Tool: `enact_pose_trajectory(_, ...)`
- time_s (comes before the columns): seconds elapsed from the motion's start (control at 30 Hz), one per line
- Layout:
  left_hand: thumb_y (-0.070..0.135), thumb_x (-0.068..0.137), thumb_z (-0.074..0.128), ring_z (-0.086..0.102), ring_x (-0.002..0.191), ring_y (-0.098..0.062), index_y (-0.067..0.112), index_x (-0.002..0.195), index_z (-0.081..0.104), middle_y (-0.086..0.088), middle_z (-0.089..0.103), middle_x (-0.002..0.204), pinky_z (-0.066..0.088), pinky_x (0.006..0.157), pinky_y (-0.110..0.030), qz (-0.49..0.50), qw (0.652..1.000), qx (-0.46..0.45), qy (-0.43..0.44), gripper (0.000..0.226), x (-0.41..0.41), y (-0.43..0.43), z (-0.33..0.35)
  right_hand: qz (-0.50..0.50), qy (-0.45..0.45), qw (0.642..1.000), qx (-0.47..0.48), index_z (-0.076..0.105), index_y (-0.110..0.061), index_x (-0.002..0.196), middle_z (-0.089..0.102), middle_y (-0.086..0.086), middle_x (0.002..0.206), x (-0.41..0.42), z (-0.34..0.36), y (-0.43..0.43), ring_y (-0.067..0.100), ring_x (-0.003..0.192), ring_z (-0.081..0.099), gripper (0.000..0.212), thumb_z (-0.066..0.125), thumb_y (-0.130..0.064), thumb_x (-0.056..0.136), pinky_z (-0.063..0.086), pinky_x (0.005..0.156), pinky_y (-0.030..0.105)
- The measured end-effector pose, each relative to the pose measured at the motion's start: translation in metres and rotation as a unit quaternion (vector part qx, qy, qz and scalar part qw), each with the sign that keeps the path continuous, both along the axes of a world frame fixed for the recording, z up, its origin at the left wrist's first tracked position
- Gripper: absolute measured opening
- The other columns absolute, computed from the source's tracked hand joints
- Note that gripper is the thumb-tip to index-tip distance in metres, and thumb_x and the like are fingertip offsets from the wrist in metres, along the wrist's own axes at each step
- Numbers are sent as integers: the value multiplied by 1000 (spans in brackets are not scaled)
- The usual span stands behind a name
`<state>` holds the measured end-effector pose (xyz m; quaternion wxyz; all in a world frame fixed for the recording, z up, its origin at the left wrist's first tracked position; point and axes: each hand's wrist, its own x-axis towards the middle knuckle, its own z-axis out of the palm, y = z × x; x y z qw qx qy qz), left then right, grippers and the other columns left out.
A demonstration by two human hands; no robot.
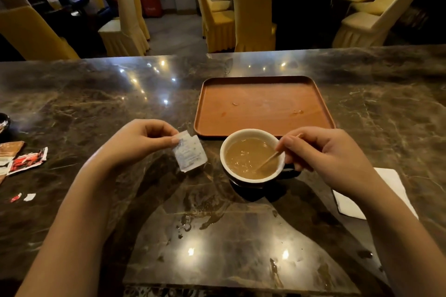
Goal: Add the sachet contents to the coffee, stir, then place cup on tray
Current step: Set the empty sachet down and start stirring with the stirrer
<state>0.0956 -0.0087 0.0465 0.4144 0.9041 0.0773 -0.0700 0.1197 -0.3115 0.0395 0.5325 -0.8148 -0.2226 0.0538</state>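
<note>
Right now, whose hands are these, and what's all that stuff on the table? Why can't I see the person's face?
There is no machine here. A person wears a camera on the head, looking forward and down, so you see only the arms and hands, as if through that person's eyes.

The left hand pinches a small white sachet by its top corner. The right hand holds a thin wooden stir stick that dips into the milky coffee in a cup, white inside and dark outside.

The cup stands on a shiny dark marble table, just in front of a brown tray with nothing on it but a few small spots. A white napkin lies on the right, partly under the arm. Torn red and brown packets lie on the left. Yellow-covered chairs stand farther back.
</note>
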Motion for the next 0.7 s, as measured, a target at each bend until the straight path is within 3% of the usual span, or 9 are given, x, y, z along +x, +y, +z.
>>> enact_pose_trajectory(0.2, 24, 81, 63, 64, 84, -6, 20, 89, 70, 6, 71, 90, 40, 67, -15, 29, 999, 23, -4, 12, 9, 7, -13, -115, -92, 989, -8, 68, -16, 80, 65, -3, 60, -3, -3, 2, 11, 61, 62, 16, 54, -15, 87, 48, 54, 12)
enact_pose_trajectory(0.4, 22, 81, 65, 67, 86, -17, 15, 92, 70, -1, 72, 89, 49, 71, -23, 76, 997, 8, -33, 14, 20, 11, -30, -92, -27, 995, 34, 69, -19, 82, 68, 3, 66, -15, -13, 20, 12, 57, 62, 16, 54, -18, 88, 51, 54, 18)
enact_pose_trajectory(0.53, 26, 81, 64, 63, 83, -9, 21, 96, 67, 6, 68, 89, 44, 63, -19, 105, 991, 41, -68, 16, 24, 8, -42, -85, 7, 995, 49, 70, -18, 76, 69, 5, 67, -18, -5, 9, 14, 52, 60, 19, 54, -17, 87, 48, 49, 18)
enact_pose_trajectory(0.63, 27, 83, 61, 57, 77, -3, 24, 104, 65, 13, 63, 86, 40, 63, -18, 130, 981, 96, -108, 22, 22, 5, -47, -114, -69, 991, -18, 68, -16, 75, 64, 3, 56, -14, 2, 2, 13, 54, 61, 19, 54, -18, 87, 49, 51, 18)
enact_pose_trajectory(0.7, 25, 85, 58, 56, 81, -6, 21, 112, 63, 6, 64, 96, 43, 73, -25, 136, 970, 151, -131, 28, 18, 8, -50, -140, -123, 981, -52, 67, -15, 76, 63, -3, 60, -11, 2, 6, 11, 61, 61, 18, 53, -18, 88, 50, 55, 19)
